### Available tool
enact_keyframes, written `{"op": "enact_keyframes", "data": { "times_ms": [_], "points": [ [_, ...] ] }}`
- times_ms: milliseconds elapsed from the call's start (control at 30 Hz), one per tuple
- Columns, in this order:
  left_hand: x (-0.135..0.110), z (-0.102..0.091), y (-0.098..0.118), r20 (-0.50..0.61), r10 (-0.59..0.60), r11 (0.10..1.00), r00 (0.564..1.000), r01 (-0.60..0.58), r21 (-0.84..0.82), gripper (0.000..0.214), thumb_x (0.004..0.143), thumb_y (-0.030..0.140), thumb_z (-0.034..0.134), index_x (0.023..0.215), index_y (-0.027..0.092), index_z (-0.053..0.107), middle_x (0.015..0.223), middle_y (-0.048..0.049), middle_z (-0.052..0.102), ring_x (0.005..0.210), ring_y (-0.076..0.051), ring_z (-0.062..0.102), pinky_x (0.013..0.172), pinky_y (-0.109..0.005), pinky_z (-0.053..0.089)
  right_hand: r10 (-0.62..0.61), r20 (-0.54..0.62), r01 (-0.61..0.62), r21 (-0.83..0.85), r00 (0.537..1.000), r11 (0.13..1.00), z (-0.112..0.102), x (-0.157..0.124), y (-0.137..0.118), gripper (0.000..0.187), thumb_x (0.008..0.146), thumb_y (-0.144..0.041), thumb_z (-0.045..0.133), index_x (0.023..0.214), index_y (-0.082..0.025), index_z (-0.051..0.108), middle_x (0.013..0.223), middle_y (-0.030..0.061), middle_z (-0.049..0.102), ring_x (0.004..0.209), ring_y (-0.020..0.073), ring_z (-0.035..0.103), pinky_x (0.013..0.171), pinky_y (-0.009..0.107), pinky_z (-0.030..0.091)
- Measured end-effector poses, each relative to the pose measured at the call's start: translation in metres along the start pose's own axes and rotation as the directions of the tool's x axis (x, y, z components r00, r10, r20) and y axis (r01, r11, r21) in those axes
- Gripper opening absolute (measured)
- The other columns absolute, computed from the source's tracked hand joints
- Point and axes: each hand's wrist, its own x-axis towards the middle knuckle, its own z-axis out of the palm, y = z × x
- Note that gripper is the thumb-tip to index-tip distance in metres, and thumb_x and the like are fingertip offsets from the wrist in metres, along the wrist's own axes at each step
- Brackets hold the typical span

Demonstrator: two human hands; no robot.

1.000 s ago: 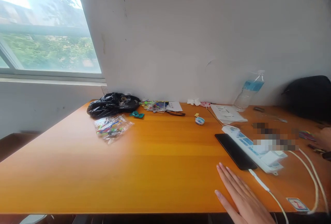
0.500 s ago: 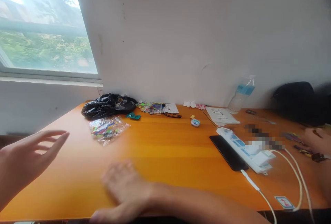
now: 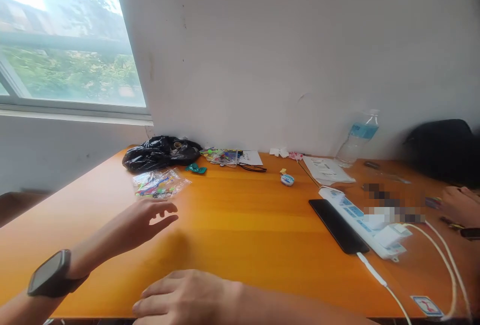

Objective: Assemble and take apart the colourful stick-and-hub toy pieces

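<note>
My left hand [image 3: 148,222] hovers over the orange wooden table [image 3: 240,245], with its fingers curved apart and nothing between them. A black smartwatch [image 3: 50,273] is on that wrist. The nearest thing to it is a clear plastic bag with small colourful pieces [image 3: 159,184], which lies just beyond the fingers. My right hand [image 3: 183,297] is low in the view by the table's front edge, palm down, fingers stretched to the left. It holds nothing that I can see. Part of its thumb side is cut off by the frame.
At the back lie a black plastic bag [image 3: 161,154], a green packet [image 3: 195,168] and a round white container [image 3: 287,179]. Rightward are a phone [image 3: 337,226], a power strip [image 3: 360,220], cables and a bottle [image 3: 358,140]. Another person's hand [image 3: 459,205] is at far right, and a forearm [image 3: 22,205] at far left.
My left hand has moved right, towards the middle, bringing its watch into view. My right hand has drawn back towards the front edge. The whole view has shifted slightly.
</note>
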Motion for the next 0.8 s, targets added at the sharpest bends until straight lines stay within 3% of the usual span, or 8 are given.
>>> {"op": "enact_keyframes", "data": {
  "times_ms": [100, 167, 233, 367, 467, 600, 733, 800],
  "points": [
    [0.025, 0.014, 0.006, -0.058, 0.064, 0.992, 0.996, -0.057, 0.109, 0.037, 0.104, 0.050, 0.050, 0.119, 0.026, 0.075, 0.120, -0.0094, 0.075, 0.107, -0.030, 0.070, 0.091, -0.041, 0.056, 0.123, -0.108, -0.129, -0.051, 0.987, 0.990, -0.049, -0.025, 0.016, 0.019, 0.102, -0.034, 0.055, 0.113, -0.024, 0.066, 0.134, 0.0067, 0.073, 0.125, 0.0202, 0.065, 0.106, 0.032, 0.053],
    [0.045, 0.020, -0.002, -0.116, 0.039, 0.978, 0.993, -0.014, 0.210, 0.038, 0.102, 0.046, 0.051, 0.126, 0.024, 0.071, 0.129, -0.0113, 0.071, 0.117, -0.034, 0.065, 0.099, -0.046, 0.052, 0.159, -0.104, -0.164, -0.041, 0.982, 0.986, -0.053, -0.046, 0.028, 0.032, 0.102, -0.037, 0.054, 0.126, -0.019, 0.064, 0.143, 0.0123, 0.067, 0.132, 0.0237, 0.061, 0.110, 0.036, 0.049],
    [0.062, 0.026, -0.016, -0.183, -0.069, 0.940, 0.981, 0.125, 0.318, 0.044, 0.100, 0.044, 0.050, 0.134, 0.021, 0.066, 0.134, -0.0150, 0.067, 0.119, -0.038, 0.061, 0.100, -0.050, 0.049, 0.221, -0.116, -0.223, -0.005, 0.968, 0.975, -0.054, -0.062, 0.042, 0.042, 0.102, -0.039, 0.052, 0.136, -0.015, 0.061, 0.151, 0.0151, 0.060, 0.137, 0.0254, 0.057, 0.115, 0.038, 0.045],
    [0.083, 0.039, -0.044, -0.187, -0.330, 0.815, 0.925, 0.379, 0.437, 0.076, 0.093, 0.065, 0.053, 0.142, 0.008, 0.055, 0.123, -0.0256, 0.063, 0.114, -0.046, 0.057, 0.092, -0.051, 0.047, 0.413, -0.129, -0.403, 0.095, 0.902, 0.910, -0.069, -0.081, 0.069, 0.046, 0.102, -0.037, 0.054, 0.143, -0.019, 0.060, 0.154, 0.0133, 0.058, 0.141, 0.0265, 0.054, 0.120, 0.041, 0.040],
    [0.084, 0.046, -0.049, -0.186, -0.373, 0.792, 0.909, 0.417, 0.447, 0.085, 0.091, 0.074, 0.051, 0.143, 0.007, 0.053, 0.119, -0.0252, 0.061, 0.114, -0.046, 0.056, 0.090, -0.049, 0.045, 0.519, -0.156, -0.497, 0.163, 0.840, 0.852, -0.081, -0.090, 0.077, 0.045, 0.101, -0.037, 0.057, 0.143, -0.020, 0.062, 0.153, 0.0132, 0.058, 0.143, 0.0269, 0.052, 0.121, 0.041, 0.039],
    [0.079, 0.047, -0.038, -0.264, -0.206, 0.854, 0.942, 0.305, 0.421, 0.073, 0.094, 0.066, 0.054, 0.141, 0.010, 0.053, 0.119, -0.0212, 0.060, 0.110, -0.041, 0.056, 0.090, -0.048, 0.046, 0.611, -0.215, -0.558, 0.260, 0.762, 0.788, -0.082, -0.102, 0.079, 0.053, 0.100, -0.038, 0.060, 0.150, -0.021, 0.055, 0.145, 0.0142, 0.064, 0.135, 0.0281, 0.058, 0.118, 0.044, 0.043],
    [0.076, 0.049, -0.007, -0.254, -0.017, 0.974, 0.967, 0.074, 0.216, 0.067, 0.094, 0.071, 0.058, 0.134, 0.016, 0.057, 0.111, -0.0143, 0.059, 0.102, -0.034, 0.060, 0.088, -0.044, 0.050, 0.781, -0.320, -0.586, 0.525, 0.536, 0.617, -0.075, -0.107, 0.090, 0.060, 0.103, -0.044, 0.054, 0.158, -0.023, 0.039, 0.132, 0.0133, 0.066, 0.119, 0.0244, 0.066, 0.108, 0.044, 0.051],
    [0.076, 0.053, 0.015, -0.193, 0.069, 0.996, 0.979, -0.058, 0.060, 0.065, 0.097, 0.069, 0.057, 0.139, 0.020, 0.053, 0.116, -0.0129, 0.059, 0.098, -0.030, 0.062, 0.085, -0.041, 0.052, 0.819, -0.339, -0.528, 0.637, 0.462, 0.562, -0.072, -0.106, 0.098, 0.064, 0.100, -0.050, 0.060, 0.155, -0.023, 0.040, 0.126, 0.0118, 0.066, 0.109, 0.0224, 0.068, 0.101, 0.042, 0.055]
  ]
}}
